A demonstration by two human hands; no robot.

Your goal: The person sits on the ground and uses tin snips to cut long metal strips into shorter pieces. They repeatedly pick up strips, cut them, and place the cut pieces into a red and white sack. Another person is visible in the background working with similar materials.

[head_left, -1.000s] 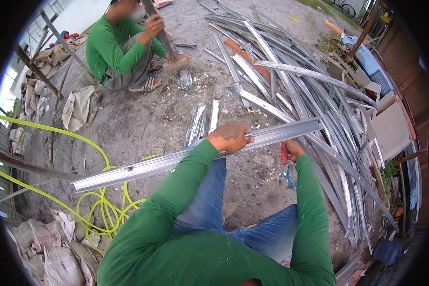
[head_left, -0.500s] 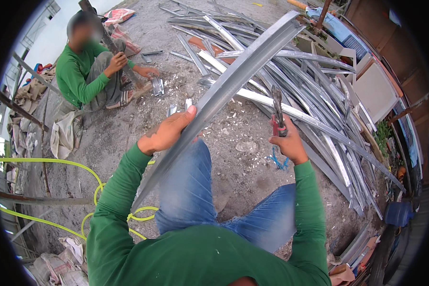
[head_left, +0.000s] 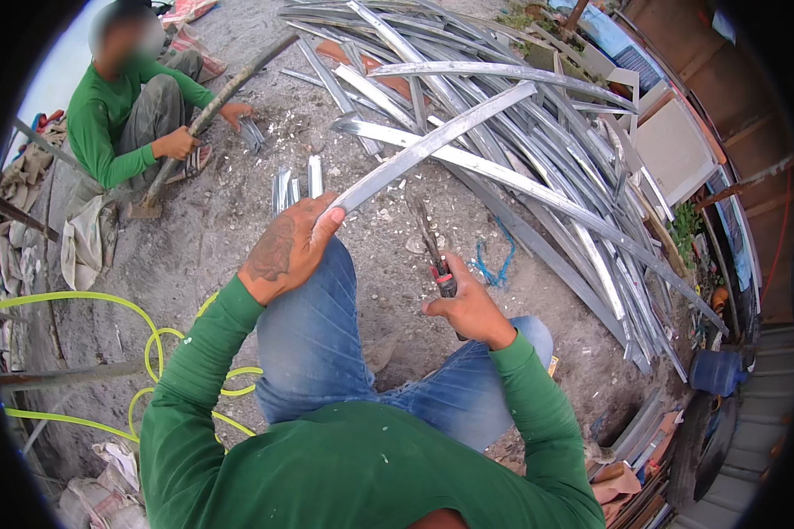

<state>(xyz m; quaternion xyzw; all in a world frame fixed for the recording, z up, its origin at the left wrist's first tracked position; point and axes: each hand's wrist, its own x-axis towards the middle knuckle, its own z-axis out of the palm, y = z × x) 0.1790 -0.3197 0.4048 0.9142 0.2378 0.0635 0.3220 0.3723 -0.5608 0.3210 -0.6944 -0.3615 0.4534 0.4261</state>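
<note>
My left hand is closed around the near end of a galvanized metal channel. The strip slants up and away to the right, over the pile of similar strips. Over my right knee, my right hand grips red-handled metal snips, their dark jaws pointing away from me. A gap separates the snips from the channel. Just beyond my left hand, short cut metal pieces lie on the ground. My fingers hide the channel's held end.
A large heap of metal channels spreads across the ground ahead and right. At the left, a crouching co-worker holds a long-handled hammer and a metal piece. A yellow-green hose loops beside my left arm. A blue jug stands at right.
The channel has shifted, and its lower end no longer extends past my left forearm. My right hand and the snips have moved left and nearer. The co-worker's hammer handle has tilted over to the right.
</note>
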